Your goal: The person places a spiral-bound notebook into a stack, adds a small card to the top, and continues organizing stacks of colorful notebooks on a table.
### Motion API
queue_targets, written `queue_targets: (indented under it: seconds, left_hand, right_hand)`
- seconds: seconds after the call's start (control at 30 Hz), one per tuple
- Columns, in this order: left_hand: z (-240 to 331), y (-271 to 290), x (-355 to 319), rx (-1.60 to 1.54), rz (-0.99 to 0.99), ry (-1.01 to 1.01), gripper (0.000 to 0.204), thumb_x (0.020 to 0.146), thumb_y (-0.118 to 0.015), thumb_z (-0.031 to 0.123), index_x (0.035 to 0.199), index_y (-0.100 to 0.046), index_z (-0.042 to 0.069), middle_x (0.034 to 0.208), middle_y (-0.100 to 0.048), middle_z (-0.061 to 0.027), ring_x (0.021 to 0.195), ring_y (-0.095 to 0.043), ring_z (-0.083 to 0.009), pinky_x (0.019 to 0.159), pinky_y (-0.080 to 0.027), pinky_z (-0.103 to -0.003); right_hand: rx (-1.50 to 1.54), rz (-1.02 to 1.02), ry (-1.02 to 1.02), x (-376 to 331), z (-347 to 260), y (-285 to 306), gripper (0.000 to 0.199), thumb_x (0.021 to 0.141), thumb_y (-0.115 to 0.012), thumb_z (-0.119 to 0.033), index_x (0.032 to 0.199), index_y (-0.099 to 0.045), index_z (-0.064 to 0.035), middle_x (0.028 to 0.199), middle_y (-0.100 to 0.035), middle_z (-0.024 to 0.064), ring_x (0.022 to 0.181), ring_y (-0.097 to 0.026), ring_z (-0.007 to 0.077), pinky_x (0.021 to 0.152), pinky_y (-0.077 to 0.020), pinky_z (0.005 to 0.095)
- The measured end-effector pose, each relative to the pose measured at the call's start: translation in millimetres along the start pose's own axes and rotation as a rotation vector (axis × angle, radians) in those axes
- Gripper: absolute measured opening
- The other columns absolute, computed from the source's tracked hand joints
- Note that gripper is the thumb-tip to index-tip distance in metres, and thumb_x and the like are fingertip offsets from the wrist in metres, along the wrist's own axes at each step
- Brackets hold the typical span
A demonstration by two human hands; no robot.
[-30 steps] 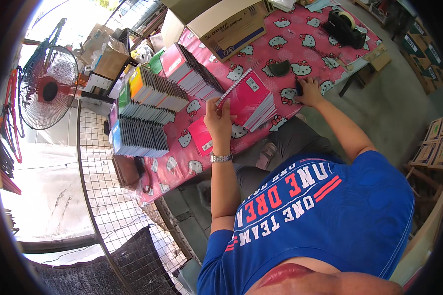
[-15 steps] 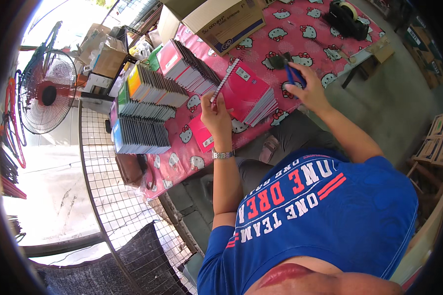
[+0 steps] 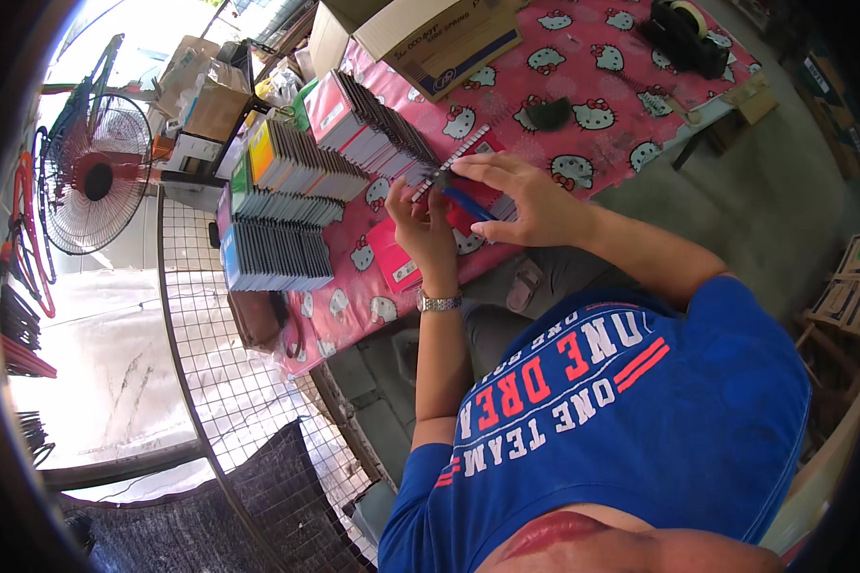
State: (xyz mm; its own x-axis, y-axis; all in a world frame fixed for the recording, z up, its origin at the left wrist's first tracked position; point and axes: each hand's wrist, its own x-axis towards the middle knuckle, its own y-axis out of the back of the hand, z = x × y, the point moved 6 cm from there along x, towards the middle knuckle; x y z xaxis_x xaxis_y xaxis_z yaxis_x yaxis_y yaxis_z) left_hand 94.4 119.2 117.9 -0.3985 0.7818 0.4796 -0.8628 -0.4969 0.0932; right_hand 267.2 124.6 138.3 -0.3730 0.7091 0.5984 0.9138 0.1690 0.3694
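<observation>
My left hand [image 3: 422, 222], with a wristwatch on it, grips the lower end of a thin black-and-white wire binding strip [image 3: 452, 160] that slants up to the right. My right hand [image 3: 530, 196] is pressed close against the left. It holds a blue-handled tool [image 3: 470, 203] with its tip at the strip. Both hands hover over pink booklets [image 3: 395, 265] lying on the pink patterned tablecloth [image 3: 583, 72]. What the tool's tip does is hidden by my fingers.
Rows of upright notebooks [image 3: 279, 256] fill the table's left part, with more rows [image 3: 377, 122] behind. A cardboard box [image 3: 441, 33], a small black item [image 3: 549, 115] and a tape dispenser [image 3: 683, 33] lie farther back. A standing fan [image 3: 91, 177] and a wire mesh panel [image 3: 225, 382] are at the left.
My right hand took the blue-handled tool from the table at the right and brought it over to my left hand. The left hand has kept hold of the strip.
</observation>
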Motion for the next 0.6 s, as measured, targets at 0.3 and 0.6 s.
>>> queue_targets:
  seconds: [0.3,0.6]
  left_hand:
    - [-12.0,5.5,5.0,0.137,-0.110,-0.009,0.011,0.096,-0.058,0.001,0.107,-0.057,0.001,0.083,-0.063,-0.0031,0.069,-0.057,-0.0058,0.060,-0.048,-0.021]
    - [-14.3,6.8,10.7,0.263,-0.217,0.190,0.009,0.095,-0.061,0.004,0.102,-0.056,0.002,0.082,-0.059,-0.0007,0.070,-0.056,-0.0052,0.058,-0.049,-0.022]
  right_hand:
    - [-0.185,-0.058,0.063,-5.1,-6.2,-13.0,0.066,0.073,-0.077,-0.027,0.130,-0.057,-0.0022,0.127,-0.057,0.0158,0.119,-0.054,0.0335,0.103,-0.0414,0.0442]
    - [-0.173,-0.066,0.013,-7.0,-9.4,-8.4,0.063,0.074,-0.077,-0.022,0.131,-0.057,-0.0045,0.128,-0.056,0.0145,0.120,-0.053,0.0337,0.104,-0.0411,0.0436]
